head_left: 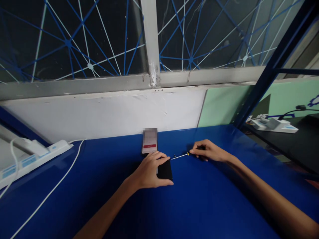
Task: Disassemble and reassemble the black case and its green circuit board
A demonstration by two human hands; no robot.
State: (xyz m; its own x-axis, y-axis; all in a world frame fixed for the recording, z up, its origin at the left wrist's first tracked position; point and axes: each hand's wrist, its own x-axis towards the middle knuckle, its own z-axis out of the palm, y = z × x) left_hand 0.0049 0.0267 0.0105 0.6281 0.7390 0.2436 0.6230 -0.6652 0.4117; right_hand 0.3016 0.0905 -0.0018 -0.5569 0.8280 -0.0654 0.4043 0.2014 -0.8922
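My left hand (151, 171) is closed around a flat black box-like object (164, 170) on the blue tabletop, thumb along its near edge and fingers along its far edge. My right hand (205, 150) pinches the dark handle of a screwdriver (179, 156). Its thin metal shaft points left, with the tip close to the right side of the black object; I cannot tell whether they touch. A tiny dark piece (174, 155), perhaps a screw, shows just beyond the shaft. Behind my left hand, a phone (150, 141) with a lit screen and a red button leans upright.
A white power strip (37, 156) with a plugged-in adapter lies at the left, its white cable (62, 179) running across the blue table (199, 205). A blue metal post (264, 76) rises at the right. Beyond it, another power strip (274, 125) sits on a black table.
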